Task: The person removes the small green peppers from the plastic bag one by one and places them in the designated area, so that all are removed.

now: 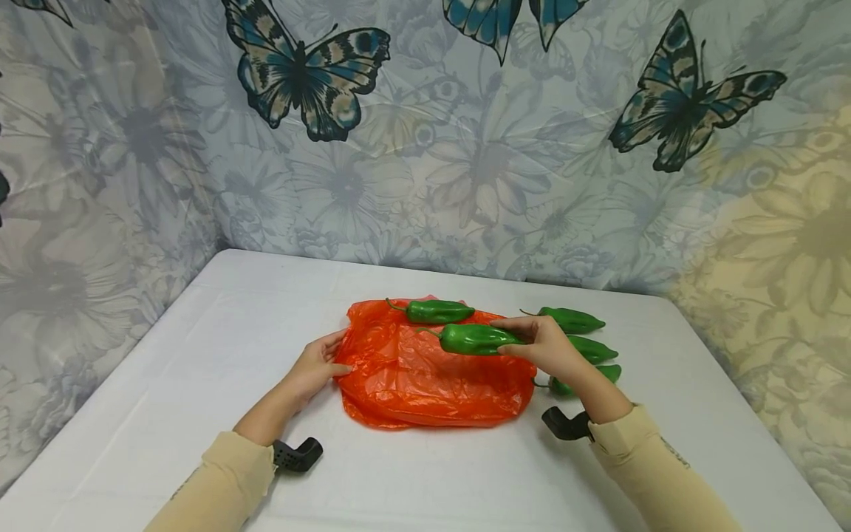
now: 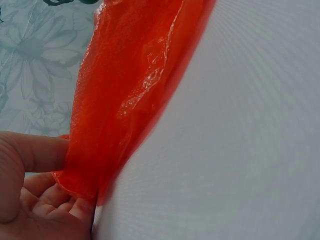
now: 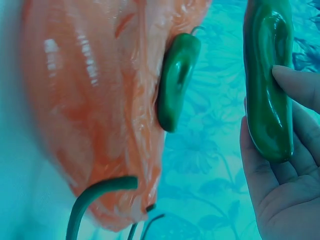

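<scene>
A red-orange plastic bag (image 1: pixel 432 391) lies spread on the white table. At its left edge, my left hand (image 1: pixel 318 368) pinches the plastic between thumb and fingers; the left wrist view shows the bag's edge (image 2: pixel 85 175) in that grip. My right hand (image 1: pixel 547 346) holds a green pepper (image 1: pixel 475 340) by its tip end above the bag, stem pointing left. In the right wrist view the thumb presses on the held pepper's glossy side (image 3: pixel 267 85). Another green pepper (image 1: pixel 439 311) lies on the bag's far part.
Right of the bag are several more green peppers, among them a far one (image 1: pixel 573 320) and a middle one (image 1: pixel 594 349); the right forearm partly covers the nearest (image 1: pixel 562 386). Black wrist camera mounts (image 1: pixel 298 454) stick out below both hands. A butterfly-patterned backdrop (image 1: pixel 465 185) stands behind the table (image 1: pixel 166 384).
</scene>
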Demonstrator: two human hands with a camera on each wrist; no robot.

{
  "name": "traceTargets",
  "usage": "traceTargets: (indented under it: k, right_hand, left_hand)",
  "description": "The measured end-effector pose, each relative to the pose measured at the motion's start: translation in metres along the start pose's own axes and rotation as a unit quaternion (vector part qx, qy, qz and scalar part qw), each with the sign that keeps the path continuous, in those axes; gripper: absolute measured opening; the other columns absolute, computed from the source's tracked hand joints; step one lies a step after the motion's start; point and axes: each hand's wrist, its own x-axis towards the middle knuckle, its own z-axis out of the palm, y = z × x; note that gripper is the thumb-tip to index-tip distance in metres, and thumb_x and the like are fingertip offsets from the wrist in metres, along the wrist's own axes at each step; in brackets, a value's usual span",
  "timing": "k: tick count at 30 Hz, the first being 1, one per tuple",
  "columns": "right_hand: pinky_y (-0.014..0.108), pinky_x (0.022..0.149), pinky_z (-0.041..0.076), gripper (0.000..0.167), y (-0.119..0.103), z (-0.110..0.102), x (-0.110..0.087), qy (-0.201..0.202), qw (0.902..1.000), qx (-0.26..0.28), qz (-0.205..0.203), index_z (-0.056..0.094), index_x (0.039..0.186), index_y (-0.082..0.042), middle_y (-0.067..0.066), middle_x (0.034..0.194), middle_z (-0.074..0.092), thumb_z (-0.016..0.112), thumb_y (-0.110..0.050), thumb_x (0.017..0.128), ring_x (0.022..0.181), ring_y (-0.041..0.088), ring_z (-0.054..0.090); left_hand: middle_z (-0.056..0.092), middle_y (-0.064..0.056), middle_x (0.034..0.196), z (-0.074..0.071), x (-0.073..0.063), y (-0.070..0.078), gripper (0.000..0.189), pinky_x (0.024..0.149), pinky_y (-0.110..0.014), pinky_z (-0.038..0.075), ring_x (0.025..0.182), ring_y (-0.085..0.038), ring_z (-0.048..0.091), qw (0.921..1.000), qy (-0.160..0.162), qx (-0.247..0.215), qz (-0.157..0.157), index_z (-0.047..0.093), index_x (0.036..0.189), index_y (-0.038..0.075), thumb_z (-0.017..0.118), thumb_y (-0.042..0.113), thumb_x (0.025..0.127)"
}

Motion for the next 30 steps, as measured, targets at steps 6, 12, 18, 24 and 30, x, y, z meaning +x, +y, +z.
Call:
traceTargets:
  k: [6, 12, 18, 24, 30]
  right_hand:
    - [0.022, 0.077, 0.055, 0.048, -0.001, -0.003, -0.012, 0.001, 0.9999, -0.004, 0.009, 0.058, 0.126, -0.002, 0.020, 0.127, 0.058, 0.070, -0.010, 0.080, 0.093, 0.008, 0.065]
    - [0.020, 0.074, 0.054, 0.049, 0.001, -0.009, -0.029, 0.007, 0.9999, -0.012, 0.009, 0.058, 0.126, -0.001, 0.022, 0.126, 0.057, 0.071, -0.013, 0.080, 0.091, 0.003, 0.063]
    - [0.015, 0.080, 0.052, 0.048, 0.008, -0.014, -0.047, 0.029, 0.9996, -0.005, 0.004, 0.059, 0.124, 0.001, 0.022, 0.129, 0.055, 0.072, -0.014, 0.080, 0.101, -0.015, 0.052]
    - [0.010, 0.082, 0.049, 0.050, 0.019, -0.020, -0.066, 0.043, 0.9990, -0.010, 0.009, 0.059, 0.124, 0.000, 0.022, 0.131, 0.053, 0.072, -0.017, 0.079, 0.102, -0.018, 0.050]
    - [0.007, 0.083, 0.046, 0.048, 0.027, -0.024, -0.087, 0.055, 0.9977, -0.039, -0.002, 0.060, 0.122, 0.001, 0.018, 0.127, 0.058, 0.073, -0.016, 0.079, 0.103, -0.019, 0.048]
  left_hand:
    - [0.030, -0.023, 0.149, -0.001, -0.001, 0.001, 0.070, 0.106, -0.042, 0.037, 0.136, -0.036, 0.033, 1.0000, -0.003, -0.003, 0.000, 0.027, 0.145, -0.002, 0.055, -0.010, 0.082]
    - [0.031, -0.023, 0.148, 0.000, 0.000, 0.001, 0.069, 0.105, -0.040, 0.040, 0.134, -0.036, 0.035, 1.0000, -0.003, -0.003, -0.003, 0.027, 0.145, -0.001, 0.056, -0.009, 0.082]
    - [0.031, -0.022, 0.149, 0.000, 0.000, 0.001, 0.069, 0.106, -0.042, 0.038, 0.135, -0.036, 0.034, 1.0000, -0.001, -0.001, -0.005, 0.027, 0.145, -0.001, 0.055, -0.010, 0.082]
    - [0.030, -0.022, 0.149, -0.001, -0.001, 0.001, 0.070, 0.107, -0.043, 0.035, 0.136, -0.036, 0.033, 1.0000, 0.000, 0.002, -0.003, 0.027, 0.145, 0.000, 0.055, -0.010, 0.082]
    - [0.029, -0.023, 0.149, -0.001, 0.001, 0.001, 0.071, 0.107, -0.043, 0.035, 0.136, -0.036, 0.032, 1.0000, -0.003, 0.005, -0.002, 0.027, 0.145, -0.001, 0.056, -0.010, 0.081]
